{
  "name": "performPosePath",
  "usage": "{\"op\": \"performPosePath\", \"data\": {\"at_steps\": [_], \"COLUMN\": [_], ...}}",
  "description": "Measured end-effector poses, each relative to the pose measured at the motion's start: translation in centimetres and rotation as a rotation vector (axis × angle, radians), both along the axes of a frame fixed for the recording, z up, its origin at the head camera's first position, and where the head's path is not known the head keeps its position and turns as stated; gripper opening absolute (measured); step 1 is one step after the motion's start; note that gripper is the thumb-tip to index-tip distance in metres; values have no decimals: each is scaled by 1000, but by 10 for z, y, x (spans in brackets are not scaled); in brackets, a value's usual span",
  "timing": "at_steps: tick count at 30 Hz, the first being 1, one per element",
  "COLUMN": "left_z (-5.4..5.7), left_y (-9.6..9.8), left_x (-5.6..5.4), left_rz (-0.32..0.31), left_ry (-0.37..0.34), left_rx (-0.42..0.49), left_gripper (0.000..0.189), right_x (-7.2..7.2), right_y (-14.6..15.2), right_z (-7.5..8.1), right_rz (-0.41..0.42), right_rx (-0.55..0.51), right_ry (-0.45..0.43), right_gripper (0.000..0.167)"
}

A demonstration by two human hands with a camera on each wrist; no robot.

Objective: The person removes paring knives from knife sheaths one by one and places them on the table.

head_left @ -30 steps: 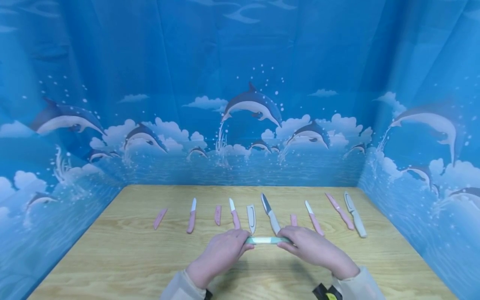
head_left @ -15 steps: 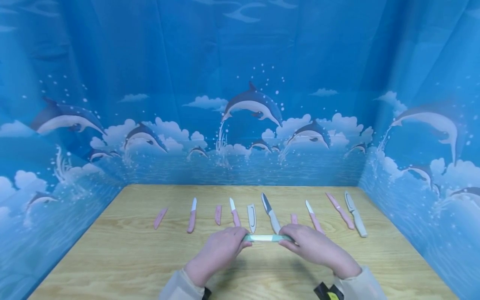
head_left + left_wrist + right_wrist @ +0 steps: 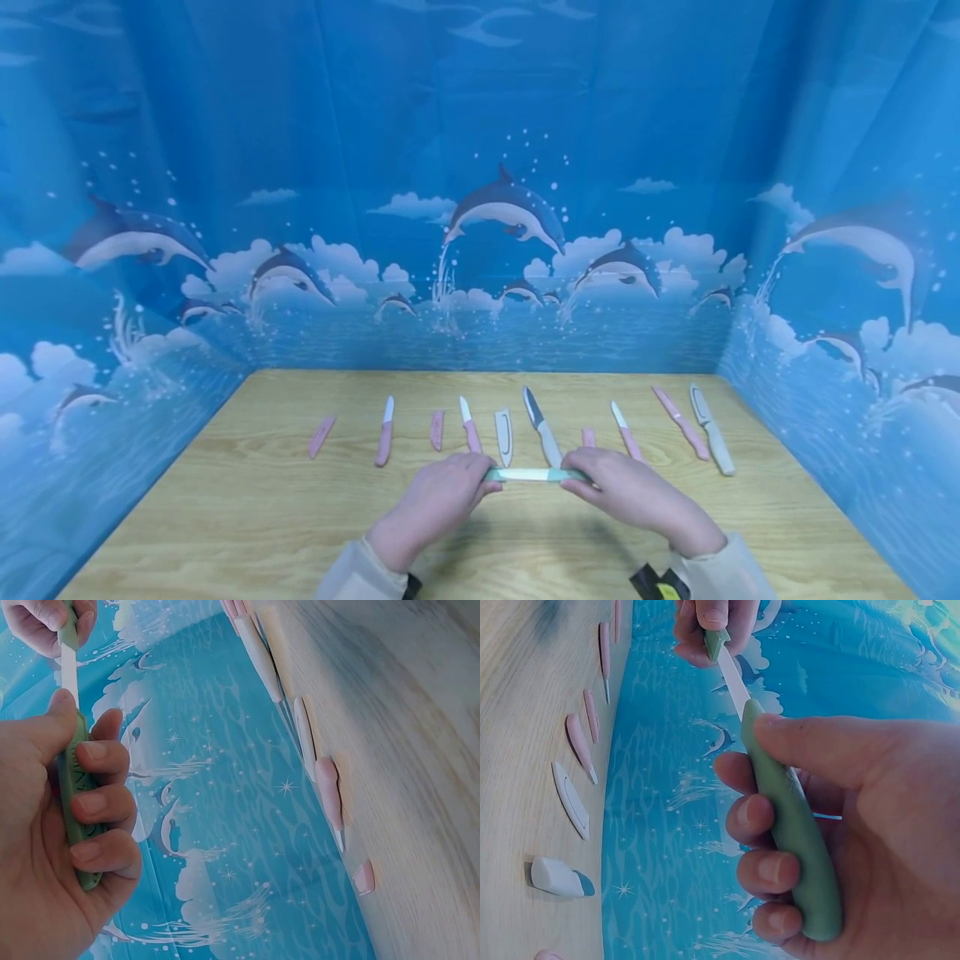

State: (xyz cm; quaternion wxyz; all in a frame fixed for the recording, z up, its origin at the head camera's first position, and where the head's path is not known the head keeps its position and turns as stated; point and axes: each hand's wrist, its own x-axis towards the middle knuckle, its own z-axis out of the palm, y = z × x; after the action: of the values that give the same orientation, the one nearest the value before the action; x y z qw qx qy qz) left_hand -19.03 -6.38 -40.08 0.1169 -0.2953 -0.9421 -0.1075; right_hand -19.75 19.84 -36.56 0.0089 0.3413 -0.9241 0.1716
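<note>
A green-handled knife (image 3: 789,806) is held sideways in the air above the middle of the tabletop (image 3: 247,508), just on the near side of a row of knives and sheaths, its white blade (image 3: 527,475) bridging the gap between two hands. The right hand (image 3: 633,493) has its fingers curled round the handle, thumb laid along it; the left hand (image 3: 442,500) grips a green sheath (image 3: 73,776) in its curled fingers, thumb by the mouth. The blade's far end meets that mouth, though how much sits inside cannot be told. Beyond the hands, the row runs from left to right: a pink sheath (image 3: 321,437), a pink-handled knife (image 3: 384,433), a second pink sheath (image 3: 437,430), a second pink-handled knife (image 3: 469,427), a pale grey sheath (image 3: 503,437), a grey-handled knife (image 3: 547,437) with a dark blade, a third pink sheath (image 3: 588,437), partly hidden behind the right hand, a third pink-handled knife (image 3: 627,433), a sheathed pink knife (image 3: 681,425) and a sheathed grey knife (image 3: 716,442). Blue curtains (image 3: 480,100) printed with dolphins, clouds and waves stand at the far, left and right sides.
</note>
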Motion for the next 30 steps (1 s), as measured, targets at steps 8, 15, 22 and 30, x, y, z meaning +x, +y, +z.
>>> {"op": "performPosePath", "data": {"at_steps": [8, 15, 22, 30], "left_z": [0, 1, -3, -11], "left_y": [-1, -6, -25, -43], "left_x": [1, -1, -1, 4], "left_rz": [-11, -8, 64, 187], "left_ry": [22, -42, -182, -274], "left_rx": [13, 97, 187, 261], "left_gripper": [26, 21, 18, 24], "right_x": [1, 2, 4, 11], "right_y": [2, 4, -4, -18], "right_z": [2, 2, -5, -22], "right_rz": [-23, -42, -52, -43], "right_rx": [7, -9, -88, -131], "right_ry": [-18, -30, -94, -61], "right_gripper": [16, 21, 17, 12]}}
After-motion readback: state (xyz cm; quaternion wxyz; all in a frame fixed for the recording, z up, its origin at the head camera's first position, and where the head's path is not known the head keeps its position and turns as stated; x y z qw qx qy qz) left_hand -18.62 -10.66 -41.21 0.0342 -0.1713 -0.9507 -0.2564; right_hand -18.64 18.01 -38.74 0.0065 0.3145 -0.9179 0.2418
